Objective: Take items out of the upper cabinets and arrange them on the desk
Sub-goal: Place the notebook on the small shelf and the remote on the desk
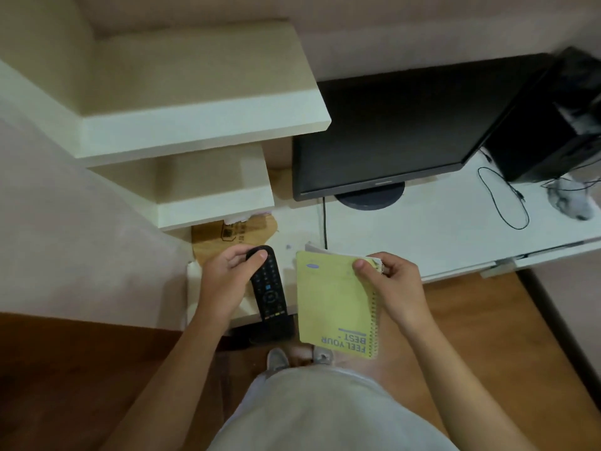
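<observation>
Over the near edge of the white desk (422, 229), a black remote (268, 286) is gripped by its top end in the left hand (224, 275) and a yellow spiral notebook (333, 307) is pinched at its upper corner by the right hand (395, 283), so both are judged fetched but not yet laid down.

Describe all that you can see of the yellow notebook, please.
The yellow notebook is a paper pad with a wire spiral along its right edge and blue print, "FEEL YOUR BEST", upside down near its lower end. Closed, it hangs over the front edge of the desk. The right hand pinches its upper right corner.
</observation>
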